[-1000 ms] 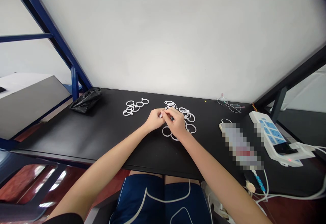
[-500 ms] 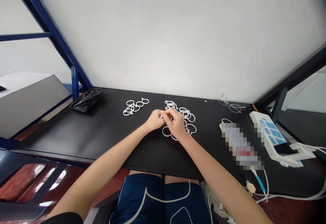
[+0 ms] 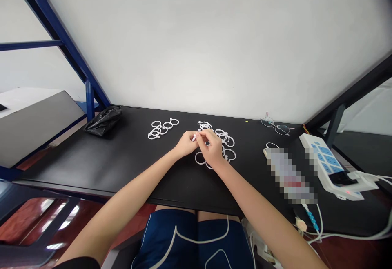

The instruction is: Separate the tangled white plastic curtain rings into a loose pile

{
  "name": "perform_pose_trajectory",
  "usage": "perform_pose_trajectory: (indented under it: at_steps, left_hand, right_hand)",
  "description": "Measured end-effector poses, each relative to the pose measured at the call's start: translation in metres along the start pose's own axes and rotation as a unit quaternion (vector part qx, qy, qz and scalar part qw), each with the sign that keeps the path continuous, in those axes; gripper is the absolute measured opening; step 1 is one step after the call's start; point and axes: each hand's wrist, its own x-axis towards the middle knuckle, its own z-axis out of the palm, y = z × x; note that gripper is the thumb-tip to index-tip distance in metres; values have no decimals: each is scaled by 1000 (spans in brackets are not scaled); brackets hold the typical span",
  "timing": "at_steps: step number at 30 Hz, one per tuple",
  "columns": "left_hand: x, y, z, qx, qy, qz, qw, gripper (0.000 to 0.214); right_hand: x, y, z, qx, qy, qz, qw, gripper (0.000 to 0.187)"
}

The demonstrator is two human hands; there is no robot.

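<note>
Close together above the black table, my left hand (image 3: 186, 143) and my right hand (image 3: 212, 145) meet at their fingertips. Both are closed in a pinch on a small white plastic piece (image 3: 194, 137), mostly covered by the fingers. Around and partly behind my right hand lie several white plastic rings (image 3: 229, 154) with small eyelets, like curtain rings. More such rings sit just beyond the fingertips (image 3: 204, 125). Left of my left hand is a separate loose group of the same white rings (image 3: 163, 130).
A crumpled black plastic bag (image 3: 104, 121) lies at the table's left end. Eyeglasses (image 3: 281, 129) rest near the wall at right. A blurred-out phone (image 3: 289, 175) on a cable lies beside a white power strip (image 3: 329, 165). White cables trail along the right edge.
The fingers of both hands have shifted slightly, and a bit more of the white piece shows between them. The rings on the table stay as they were.
</note>
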Motion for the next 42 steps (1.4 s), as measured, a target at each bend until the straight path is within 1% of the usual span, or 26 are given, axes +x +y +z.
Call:
perform_pose_trajectory:
  at_steps: [3,5,7,10,13,15,21,24,25,27,31,36,38,42]
  left_hand:
    - [0,2,0,-75,24,-45,996,23]
    - [1,2,-1,-122,40,-85,988,31]
    - [1,3,-2,-169,56,-109,978,33]
    - [2,3,-3,-219,81,-108,966,33]
    - [3,3,-2,-238,99,-104,961,31]
    - [4,2,-2,-253,113,-114,954,28]
    - [10,-3,-10,-313,221,-156,910,24]
    - [12,-5,-16,-342,262,-167,887,14]
    - [12,-6,-18,-352,270,-172,880,15]
    - [11,-6,-20,-371,278,-179,868,21]
    - [9,-7,-22,-399,283,-189,852,26]
    - [9,-9,-23,-413,312,-192,834,35]
    - [10,-10,-24,-418,320,-195,827,35]
    - [12,-11,-24,-428,323,-198,820,27]
  right_hand:
    - [1,0,0,-3,13,11,1000,16]
    - [2,-1,-1,0,14,18,1000,16]
    - [2,0,0,4,14,22,1000,16]
    - [2,0,0,9,12,27,1000,15]
    - [2,1,0,10,11,26,1000,15]
    - [1,1,0,7,13,25,1000,15]
    - [2,2,0,0,28,25,999,15]
    - [2,2,0,2,25,28,999,15]
    - [2,2,0,3,25,28,999,15]
    - [2,2,0,6,24,29,999,15]
    - [2,2,0,3,23,34,999,16]
    - [2,2,0,-3,19,37,999,17]
    - [2,1,0,-5,18,36,999,16]
    - [2,0,-1,-7,18,38,999,18]
